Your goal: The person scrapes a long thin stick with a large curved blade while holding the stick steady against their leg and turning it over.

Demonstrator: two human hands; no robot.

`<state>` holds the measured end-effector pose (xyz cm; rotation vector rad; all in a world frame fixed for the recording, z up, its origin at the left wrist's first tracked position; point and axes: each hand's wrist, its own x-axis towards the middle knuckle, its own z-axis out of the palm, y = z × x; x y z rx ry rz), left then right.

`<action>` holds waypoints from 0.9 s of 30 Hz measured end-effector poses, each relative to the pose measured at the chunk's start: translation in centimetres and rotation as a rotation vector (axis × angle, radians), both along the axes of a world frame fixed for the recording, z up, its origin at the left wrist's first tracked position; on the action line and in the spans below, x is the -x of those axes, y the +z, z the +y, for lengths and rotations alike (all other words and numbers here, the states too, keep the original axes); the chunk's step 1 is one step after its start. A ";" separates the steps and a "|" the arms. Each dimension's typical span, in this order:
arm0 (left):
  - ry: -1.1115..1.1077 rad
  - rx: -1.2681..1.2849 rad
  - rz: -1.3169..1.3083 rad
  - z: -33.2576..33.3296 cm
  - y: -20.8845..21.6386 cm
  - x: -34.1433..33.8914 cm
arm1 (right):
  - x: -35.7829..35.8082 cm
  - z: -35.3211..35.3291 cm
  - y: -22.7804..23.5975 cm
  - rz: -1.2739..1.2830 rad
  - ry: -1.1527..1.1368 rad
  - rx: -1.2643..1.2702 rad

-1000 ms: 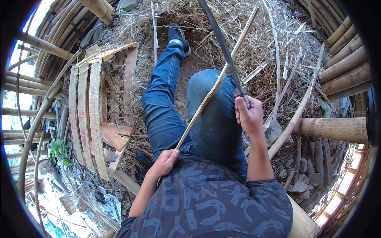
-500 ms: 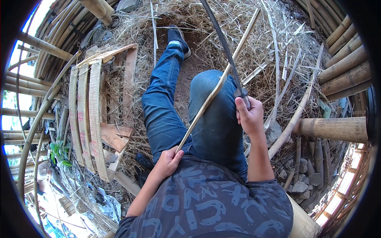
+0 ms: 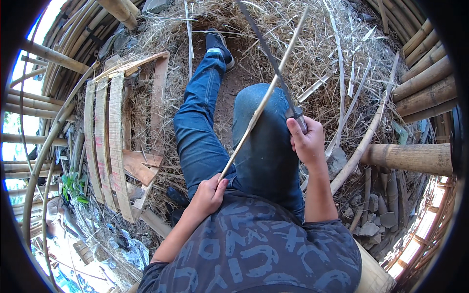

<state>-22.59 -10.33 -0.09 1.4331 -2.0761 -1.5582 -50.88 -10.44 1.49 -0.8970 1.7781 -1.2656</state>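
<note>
My left hand [image 3: 210,194] is closed round the near end of a long thin bamboo strip [image 3: 257,115], close to my waist. The strip slants up and to the right across my raised right knee [image 3: 261,127]. In my right hand [image 3: 308,140], beside that knee, is the handle of a long dark-bladed machete [image 3: 267,52]. Its blade points away and to the left, crossing the strip just beyond the knee. Whether the blade touches the strip I cannot tell.
A slatted wooden pallet [image 3: 117,146] lies at my left. Dry straw and shavings [image 3: 298,39] cover the ground ahead. Thick bamboo poles [image 3: 408,158] stick in from the right, above broken stones [image 3: 371,229]. A curved pole [image 3: 366,139] lies right of my arm.
The far ends of the strip and the machete blade have swung slightly left. My left hand has shifted a little up and right. Both grips are the same.
</note>
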 end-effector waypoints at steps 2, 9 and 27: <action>-0.025 0.014 -0.015 -0.1 -0.1 -0.1 | -0.1 -0.1 0.4 0.101 0.043 -0.029; 0.008 0.064 -0.035 0.2 0.2 0.3 | -0.2 -0.1 0.1 0.075 0.027 -0.004; -0.003 0.447 -0.230 0.8 -0.2 -0.4 | -0.1 0.3 -0.6 0.084 0.015 0.011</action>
